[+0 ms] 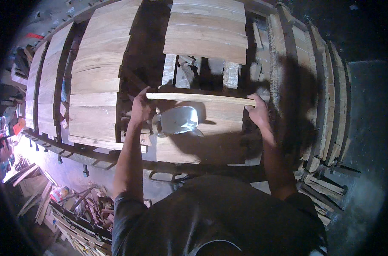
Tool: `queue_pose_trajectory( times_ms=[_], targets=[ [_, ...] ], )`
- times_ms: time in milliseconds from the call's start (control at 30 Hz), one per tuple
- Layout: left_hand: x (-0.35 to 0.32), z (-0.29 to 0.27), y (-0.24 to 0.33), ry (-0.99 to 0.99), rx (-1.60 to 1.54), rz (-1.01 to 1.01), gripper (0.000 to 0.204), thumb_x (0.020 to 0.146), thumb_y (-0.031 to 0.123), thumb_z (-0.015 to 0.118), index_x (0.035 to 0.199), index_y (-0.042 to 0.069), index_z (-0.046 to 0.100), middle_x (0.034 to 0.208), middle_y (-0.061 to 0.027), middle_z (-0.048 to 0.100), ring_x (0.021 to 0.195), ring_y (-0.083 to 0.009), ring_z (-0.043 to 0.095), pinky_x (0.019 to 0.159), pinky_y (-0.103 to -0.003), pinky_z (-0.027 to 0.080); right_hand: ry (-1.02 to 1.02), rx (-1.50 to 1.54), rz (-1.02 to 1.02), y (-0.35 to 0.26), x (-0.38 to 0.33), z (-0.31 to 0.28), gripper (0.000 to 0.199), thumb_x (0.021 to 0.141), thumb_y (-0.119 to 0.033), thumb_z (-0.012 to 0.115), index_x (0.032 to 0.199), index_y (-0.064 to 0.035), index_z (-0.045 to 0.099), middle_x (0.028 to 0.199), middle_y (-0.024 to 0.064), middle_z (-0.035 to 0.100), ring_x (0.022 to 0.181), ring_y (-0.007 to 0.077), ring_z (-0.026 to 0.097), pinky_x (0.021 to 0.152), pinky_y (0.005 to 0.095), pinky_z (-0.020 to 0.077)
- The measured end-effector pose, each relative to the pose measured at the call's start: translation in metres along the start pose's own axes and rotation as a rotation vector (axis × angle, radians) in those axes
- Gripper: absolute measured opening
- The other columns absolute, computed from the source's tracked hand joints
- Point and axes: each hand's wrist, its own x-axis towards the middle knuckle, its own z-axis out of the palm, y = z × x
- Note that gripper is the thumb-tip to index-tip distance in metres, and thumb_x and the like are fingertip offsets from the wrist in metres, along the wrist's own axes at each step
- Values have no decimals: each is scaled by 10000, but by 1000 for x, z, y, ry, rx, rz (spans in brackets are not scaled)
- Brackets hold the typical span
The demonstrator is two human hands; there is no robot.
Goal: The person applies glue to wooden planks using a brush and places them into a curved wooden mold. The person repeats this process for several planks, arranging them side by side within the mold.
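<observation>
Plank (200, 98) in both hands: pale tan, light edge. Glued panels (95, 85): warm honey-brown, faint grain stripes, seams between boards darker. Top panel (206, 32): same tan, banded. Clamp rack (130, 155): dark brown, near black. Foil wrap (177, 120) on board: shiny silver-grey, crumpled highlights. Shirt (211, 217): dark charcoal. Floor (74, 170): dusty grey. Scrap pile (36, 196) lower left: mixed pale wood, red and orange bits at far left.

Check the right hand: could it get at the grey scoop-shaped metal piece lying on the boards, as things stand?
Probably yes. The metal piece lies uncovered just below the wooden strip, between both hands. But the right hand grips that strip's end, so it would have to let go first.
</observation>
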Motion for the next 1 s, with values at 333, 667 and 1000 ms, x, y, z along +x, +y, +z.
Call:
queue_pose_trajectory(
  times_ms=[333, 667, 1000],
  targets=[
    [-123, 4, 51, -19, -144, 67, 725, 809, 60, 800, 1438, -19, 449, 1423, -166, 537, 1305, -249, 519, 1063, -352, 443, 66, -266, -650, -79, -89, 29, 444, 723, -16, 739, 1144, -79, 614, 1181, 169, 590, 1136, 409, 516, 1021, 491, 411],
    [-139, 17, 57, 87, 431, 352, 756, 638, 138, 850, 1316, -11, 550, 1178, -224, 653, 1096, -400, 638, 942, -420, 538, -368, -383, -606, -125, -101, 114, 248, 894, -93, 584, 1134, -70, 644, 1092, 220, 617, 1008, 425, 621, 852, 540, 499],
    [-196, 9, 49, 145, 431, 294, 866, 609, 130, 896, 1378, 32, 510, 1222, -202, 647, 1125, -375, 634, 963, -420, 528, -587, 9, -424, -113, -93, 102, 177, 908, -48, 543, 972, 2, 701, 798, 138, 681, 659, 262, 643, 588, 390, 504]
  ],
)
